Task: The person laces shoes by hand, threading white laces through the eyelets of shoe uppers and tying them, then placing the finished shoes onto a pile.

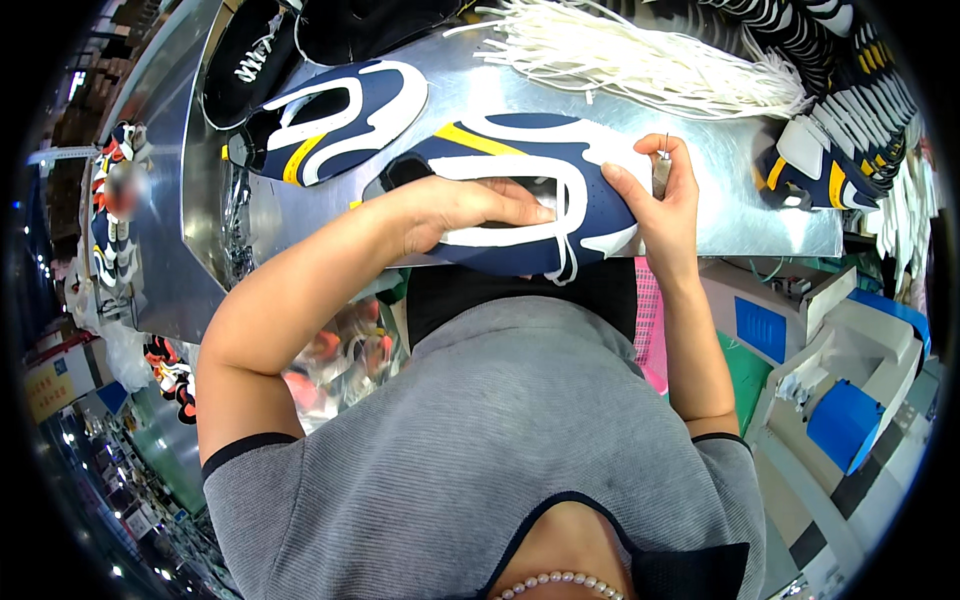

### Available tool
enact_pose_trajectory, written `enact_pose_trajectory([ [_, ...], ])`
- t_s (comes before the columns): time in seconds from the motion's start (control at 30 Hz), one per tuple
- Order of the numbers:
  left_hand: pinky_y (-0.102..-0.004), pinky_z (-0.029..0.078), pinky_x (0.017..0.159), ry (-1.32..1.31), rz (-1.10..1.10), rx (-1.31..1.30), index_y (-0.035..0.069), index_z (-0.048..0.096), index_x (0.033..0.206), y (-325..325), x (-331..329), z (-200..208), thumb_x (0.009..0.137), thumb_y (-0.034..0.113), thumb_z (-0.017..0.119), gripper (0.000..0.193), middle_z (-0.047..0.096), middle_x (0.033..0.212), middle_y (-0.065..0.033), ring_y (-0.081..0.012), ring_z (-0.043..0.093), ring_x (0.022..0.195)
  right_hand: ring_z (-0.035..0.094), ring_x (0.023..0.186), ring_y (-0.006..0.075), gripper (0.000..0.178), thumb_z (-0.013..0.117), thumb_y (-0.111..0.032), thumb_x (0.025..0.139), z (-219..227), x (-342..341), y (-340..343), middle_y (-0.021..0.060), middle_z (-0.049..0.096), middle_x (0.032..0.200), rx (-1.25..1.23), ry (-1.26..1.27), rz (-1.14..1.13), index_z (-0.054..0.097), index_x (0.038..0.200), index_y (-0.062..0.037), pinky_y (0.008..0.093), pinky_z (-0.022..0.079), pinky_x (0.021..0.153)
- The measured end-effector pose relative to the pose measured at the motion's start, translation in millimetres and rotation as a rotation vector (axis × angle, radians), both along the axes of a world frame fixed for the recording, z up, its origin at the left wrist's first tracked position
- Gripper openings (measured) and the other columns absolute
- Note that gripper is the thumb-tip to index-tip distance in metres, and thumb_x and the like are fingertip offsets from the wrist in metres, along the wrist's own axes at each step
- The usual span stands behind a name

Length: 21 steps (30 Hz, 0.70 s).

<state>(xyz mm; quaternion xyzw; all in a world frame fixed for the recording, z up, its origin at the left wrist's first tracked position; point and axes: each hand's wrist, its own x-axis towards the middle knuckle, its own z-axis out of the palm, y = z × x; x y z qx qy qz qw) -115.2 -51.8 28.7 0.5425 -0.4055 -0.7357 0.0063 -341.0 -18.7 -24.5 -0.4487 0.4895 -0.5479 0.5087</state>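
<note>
A navy shoe upper (610, 205) with white and yellow trim lies on the metal table in front of me. My left hand (470, 212) reaches into its white-edged opening, thumb and fingers closed at the front end of the opening. A white lace (567, 258) loops over the near edge there. At the toe, my right hand (660, 195) holds a small hook-like tool (661, 172) with a brownish body and a thin metal tip, thumb close to the upper. Another matching upper (375, 110) rests beyond my left hand.
A bundle of white laces (640, 60) lies at the far side of the table (740, 215). Stacked uppers (830, 150) stand at right, with black shoe pieces (250, 70) at far left. A grey machine with a blue part (845, 425) is below right.
</note>
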Motion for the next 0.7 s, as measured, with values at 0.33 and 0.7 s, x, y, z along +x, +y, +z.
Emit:
enact_pose_trajectory([
  [0.33, -0.0356, 0.054, 0.081, -0.495, -0.32, -1.231, 0.007, 0.073, 0.102, 20, 15, -43, 0.09, 0.016, 0.067, 0.017, 0.072, 0.097, -0.012, -0.0294, 0.069, 0.088, 0.06, 0.073, 0.0068, 0.031, 0.08, -0.011, 0.084, -8, -6, 9, 0.0033, 0.063, 0.087, 0.193, -0.087, 0.029, 0.053, 0.101, -0.0065, 0.0205, 0.049, 0.061],
  [0.7, -0.0271, 0.053, 0.077, -0.164, -0.046, -0.777, 0.0, 0.074, 0.097, 28, -4, -23, 0.09, 0.015, 0.071, 0.017, 0.073, 0.09, -0.0087, -0.0106, 0.066, 0.081, 0.064, 0.074, 0.0102, 0.032, 0.079, -0.015, 0.086, -5, -18, 5, 0.0088, 0.066, 0.089, 0.266, -0.121, 0.08, 0.054, 0.104, -0.0048, 0.0238, 0.053, 0.062],
])
